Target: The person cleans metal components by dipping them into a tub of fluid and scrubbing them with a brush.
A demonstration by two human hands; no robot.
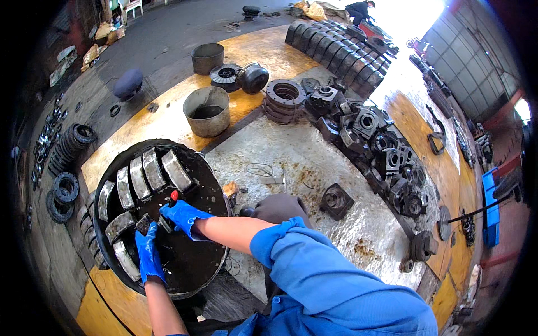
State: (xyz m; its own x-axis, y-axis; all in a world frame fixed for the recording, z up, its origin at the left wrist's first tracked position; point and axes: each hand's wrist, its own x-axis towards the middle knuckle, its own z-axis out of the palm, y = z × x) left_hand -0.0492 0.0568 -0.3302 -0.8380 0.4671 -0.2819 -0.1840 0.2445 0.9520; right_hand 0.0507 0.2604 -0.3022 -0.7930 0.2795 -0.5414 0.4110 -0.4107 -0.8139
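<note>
Both my hands wear blue gloves and work over a big round black tub [103, 193]. In my left hand [148, 255], closed fingers hold a small dark metal block [144, 224] by its lower part. My right hand [184, 217] is closed around a red-handled tool [174, 195]; the red end sticks out above the fist, and its working end by the block is too small to name. Several curved metal segments [138, 178] with worn bright faces lie along the tub's far and left sides. Dark liquid or grime [193, 257] covers the tub's bottom.
Beyond the tub stand two open metal drums [207, 120]. A stack of flanged rings [284, 98] and a heap of dark castings [367, 123] lie to the right. One square housing [336, 201] sits alone on the metal sheet. Another person [358, 11] is far off.
</note>
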